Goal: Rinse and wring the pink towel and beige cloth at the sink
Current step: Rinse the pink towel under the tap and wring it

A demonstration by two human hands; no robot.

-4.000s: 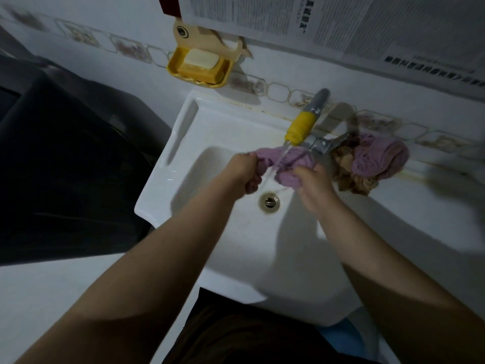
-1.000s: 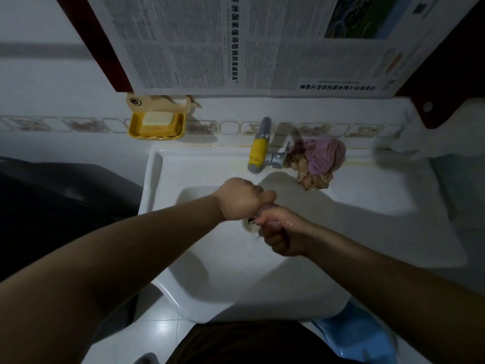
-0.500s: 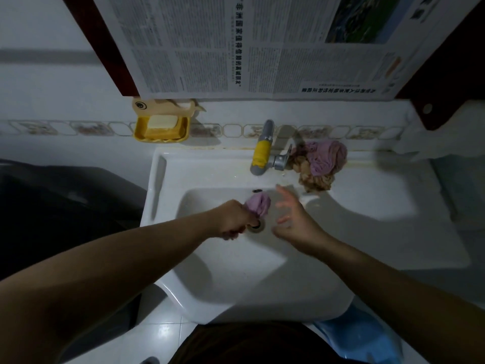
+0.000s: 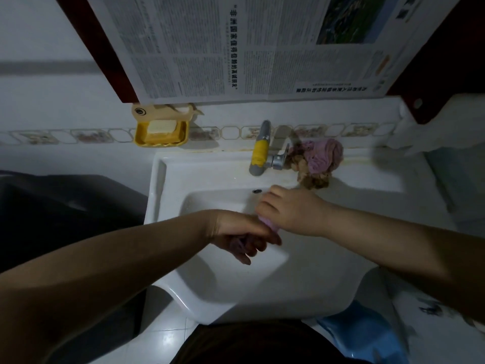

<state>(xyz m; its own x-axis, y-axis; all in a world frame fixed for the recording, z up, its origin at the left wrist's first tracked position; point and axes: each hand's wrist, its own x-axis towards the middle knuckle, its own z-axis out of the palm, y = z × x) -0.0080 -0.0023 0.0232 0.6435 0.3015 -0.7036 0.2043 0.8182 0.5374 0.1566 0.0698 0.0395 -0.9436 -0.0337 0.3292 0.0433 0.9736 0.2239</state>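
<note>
Over the white sink (image 4: 225,287), both hands hold a twisted pink towel (image 4: 269,224). My left hand (image 4: 240,236) grips its near end from above, fingers curled under it. My right hand (image 4: 291,210) is wrapped round the far end, just in front of the overflow hole. Most of the towel is hidden between the two hands. A bunched beige cloth (image 4: 309,177) lies on the sink's back ledge, with another pink cloth (image 4: 324,156) piled on top of it. The yellow-and-grey tap (image 4: 259,151) stands just left of that pile; I see no water running from it.
A yellow soap dish (image 4: 161,132) with a bar of soap hangs on the tiled wall at the back left. Newspaper (image 4: 262,46) covers the wall above the sink. A dark bin or bag (image 4: 60,214) fills the left side. A blue stool or basin (image 4: 364,340) sits low on the right.
Half a second ago only my left hand held the balled pink towel and my right hand hovered open beside it. Now my right hand has closed on the towel's other end.
</note>
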